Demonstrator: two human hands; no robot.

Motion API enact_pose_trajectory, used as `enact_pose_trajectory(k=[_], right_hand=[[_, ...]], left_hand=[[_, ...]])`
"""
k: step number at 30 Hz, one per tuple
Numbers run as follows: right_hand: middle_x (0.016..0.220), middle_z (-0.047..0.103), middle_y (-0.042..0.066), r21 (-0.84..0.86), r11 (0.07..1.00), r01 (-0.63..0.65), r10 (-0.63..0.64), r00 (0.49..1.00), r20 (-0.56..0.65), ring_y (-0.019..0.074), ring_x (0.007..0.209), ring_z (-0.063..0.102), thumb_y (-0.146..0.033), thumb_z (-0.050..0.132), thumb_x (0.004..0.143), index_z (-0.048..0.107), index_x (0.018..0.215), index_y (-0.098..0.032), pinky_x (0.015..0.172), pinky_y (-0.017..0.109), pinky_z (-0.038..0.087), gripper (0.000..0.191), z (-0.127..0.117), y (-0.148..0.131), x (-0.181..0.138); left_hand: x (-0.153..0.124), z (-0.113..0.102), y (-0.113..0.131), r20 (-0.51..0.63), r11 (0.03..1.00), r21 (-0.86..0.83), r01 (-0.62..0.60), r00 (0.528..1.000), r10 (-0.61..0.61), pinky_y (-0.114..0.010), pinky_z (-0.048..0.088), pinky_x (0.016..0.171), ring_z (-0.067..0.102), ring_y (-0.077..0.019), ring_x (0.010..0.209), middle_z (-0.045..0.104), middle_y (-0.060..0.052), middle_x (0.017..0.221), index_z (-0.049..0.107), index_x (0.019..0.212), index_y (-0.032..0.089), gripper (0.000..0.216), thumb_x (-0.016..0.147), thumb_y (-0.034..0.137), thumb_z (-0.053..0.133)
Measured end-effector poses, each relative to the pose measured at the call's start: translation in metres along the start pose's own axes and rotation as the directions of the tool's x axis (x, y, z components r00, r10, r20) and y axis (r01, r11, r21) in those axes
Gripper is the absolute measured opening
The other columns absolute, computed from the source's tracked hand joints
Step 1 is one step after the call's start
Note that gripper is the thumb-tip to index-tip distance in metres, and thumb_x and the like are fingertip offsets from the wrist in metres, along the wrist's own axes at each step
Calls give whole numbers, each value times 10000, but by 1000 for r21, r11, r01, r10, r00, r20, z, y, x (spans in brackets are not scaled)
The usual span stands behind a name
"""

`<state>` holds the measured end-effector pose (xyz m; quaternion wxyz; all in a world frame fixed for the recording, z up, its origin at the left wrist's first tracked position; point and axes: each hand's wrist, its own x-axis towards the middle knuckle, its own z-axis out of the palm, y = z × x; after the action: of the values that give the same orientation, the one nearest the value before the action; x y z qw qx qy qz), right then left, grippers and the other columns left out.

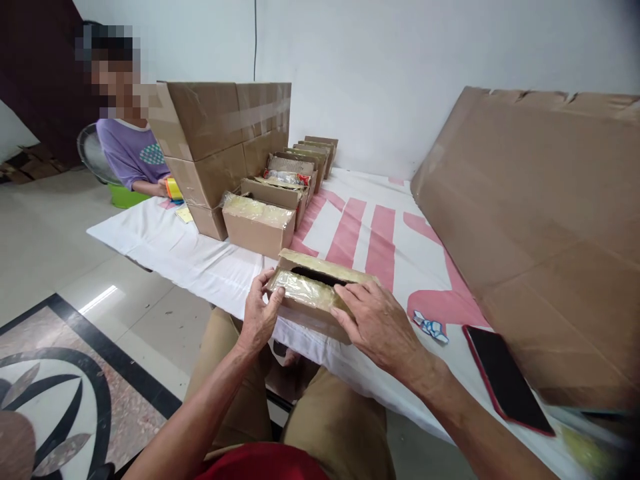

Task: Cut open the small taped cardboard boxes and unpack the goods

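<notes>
Phone (507, 380) lies near right, stacked cartons (213, 120) far left beside boxes (257, 231), one holding a shiny packet (286, 177); half-curled left hand (260, 313) and right hand (377, 323) grip the partly open small box (306, 291), near centre.

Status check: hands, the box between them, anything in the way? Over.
Left hand on left end, right hand by top gap. Cardboard box on table, top not fully closed. Nothing seen blocking; phone off right.
</notes>
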<state>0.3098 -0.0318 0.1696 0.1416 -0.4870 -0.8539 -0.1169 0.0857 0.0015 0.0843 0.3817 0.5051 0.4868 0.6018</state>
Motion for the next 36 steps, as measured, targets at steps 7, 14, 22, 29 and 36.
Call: enact_pose_trajectory(k=[7, 14, 22, 29, 36], right_hand=[[928, 760, 91, -68, 997, -44, 47, 998, 44, 296, 917, 625, -304, 687, 936, 696, 1001, -180, 805, 412, 409, 140, 2, 8, 27], [875, 696, 68, -122, 981, 154, -168, 978, -122, 266, 871, 556, -168, 631, 944, 652, 923, -196, 869, 419, 376, 40, -10, -22, -8], [1044, 740, 64, 233, 966, 115, -101, 992, -69, 246, 906, 615, -284, 565, 1022, 680, 1061, -213, 838, 403, 425, 141, -11, -23, -34], [1297, 722, 119, 212, 977, 18, -16, 1000, -11, 270, 1182, 655, -201, 478, 1036, 686, 1219, -168, 989, 425, 512, 279, -5, 16, -4], [1436, 636, 183, -117, 990, -73, 72, 997, -9, 364, 1287, 566, -233, 625, 938, 622, 1342, -129, 958, 499, 481, 417, 12, 37, 30]], left_hand=[[9, 5, 2, 87, 907, -392, 152, 988, -128, -406, 451, 1097, 591, -287, 1284, 641, -95, 1355, 601, 1197, 220, 541, 739, 400, 824], [16, -22, 3, 190, 841, -476, 259, 963, -189, -507, 379, 1188, 556, -327, 1379, 666, -117, 1395, 681, 1178, 205, 500, 693, 319, 646], [3, -19, 12, 300, 803, 328, -498, 861, 411, -583, 364, 1210, 458, -338, 1476, 624, -117, 1461, 744, 1085, 238, 225, 873, 212, 671], [2, -14, 0, 406, 658, 420, -626, 777, 481, -602, 454, 1155, 479, -354, 1454, 656, -143, 1394, 728, 1061, 211, 173, 920, 194, 629], [-8, -22, 7, 448, 614, 390, -686, 724, 524, -565, 491, 1149, 447, -336, 1482, 625, -162, 1415, 695, 1050, 194, 149, 929, 148, 621]])
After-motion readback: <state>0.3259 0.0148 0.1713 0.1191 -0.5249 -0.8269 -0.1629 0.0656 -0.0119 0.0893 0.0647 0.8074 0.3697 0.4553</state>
